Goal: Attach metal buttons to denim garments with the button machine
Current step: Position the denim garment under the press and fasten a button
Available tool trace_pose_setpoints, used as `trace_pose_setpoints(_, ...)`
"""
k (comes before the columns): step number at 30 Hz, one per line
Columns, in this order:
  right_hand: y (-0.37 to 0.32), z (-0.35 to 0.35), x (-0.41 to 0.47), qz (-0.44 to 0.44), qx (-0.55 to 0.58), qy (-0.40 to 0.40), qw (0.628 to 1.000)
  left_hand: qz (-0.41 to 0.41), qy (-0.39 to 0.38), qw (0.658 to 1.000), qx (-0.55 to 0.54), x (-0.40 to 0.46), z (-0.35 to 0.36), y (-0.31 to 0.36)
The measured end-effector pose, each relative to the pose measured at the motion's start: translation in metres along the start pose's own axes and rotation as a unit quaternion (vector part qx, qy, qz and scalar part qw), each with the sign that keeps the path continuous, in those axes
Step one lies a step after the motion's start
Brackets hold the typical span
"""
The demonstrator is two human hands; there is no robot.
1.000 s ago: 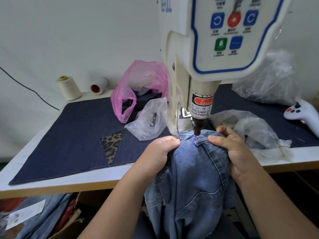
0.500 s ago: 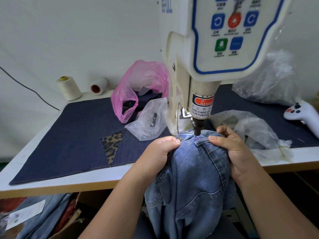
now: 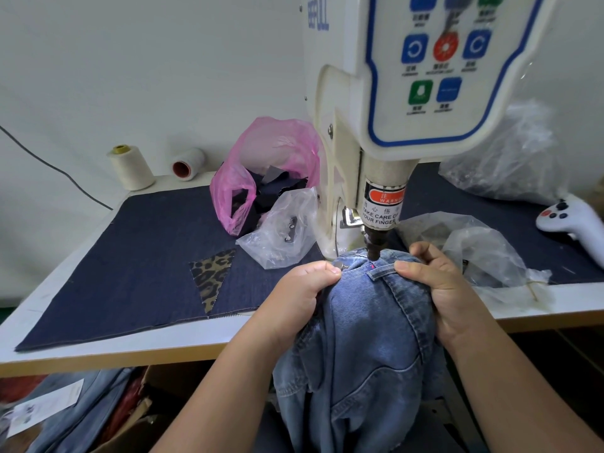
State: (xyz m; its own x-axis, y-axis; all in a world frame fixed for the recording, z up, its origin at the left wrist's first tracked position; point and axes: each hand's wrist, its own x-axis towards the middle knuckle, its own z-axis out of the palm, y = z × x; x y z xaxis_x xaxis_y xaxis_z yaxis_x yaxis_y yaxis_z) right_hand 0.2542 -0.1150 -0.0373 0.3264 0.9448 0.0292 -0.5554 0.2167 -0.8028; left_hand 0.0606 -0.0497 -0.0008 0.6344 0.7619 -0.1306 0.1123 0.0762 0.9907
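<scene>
**Holding the waistband true under the punch**

While the punch [image 3: 373,248] of the button machine [image 3: 392,125] sits on the denim garment [image 3: 369,322], we grip its waistband with the left hand [image 3: 305,289] and right hand [image 3: 431,282], fingers curled into the cloth. We should keep it taut and our thumbs clear. A metal button [image 3: 337,265] shows beside the left thumb.

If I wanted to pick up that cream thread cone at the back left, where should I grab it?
Judging by its shape, grip the thread cone round its narrower upper half, coming down from above. It stands upright, widest at the base, and free of the fallen spool beside it.
</scene>
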Motion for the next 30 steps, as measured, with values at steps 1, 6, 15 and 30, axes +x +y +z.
trace_pose_setpoints(1,0.0001,-0.0003,0.0002,0.001,0.001,0.000,1.000,0.000,0.001,1.000,0.000,-0.0004,0.0002,0.0009)
trace_pose_setpoints(6,0.0001,-0.0007,0.0000,0.000,-0.002,-0.002,1.000,-0.001,0.003,1.000,-0.003,0.0000,0.0004,-0.0002)
trace_pose_setpoints(15,-0.0002,-0.0005,-0.0003,-0.002,-0.004,-0.002,1.000,0.004,0.000,1.000,-0.007,0.0009,-0.0006,-0.0015)
trace_pose_setpoints(30,-0.0015,0.0025,-0.0012,-0.002,-0.007,0.004,1.000,0.006,-0.007,1.000,-0.004,0.0001,-0.0015,-0.0012)
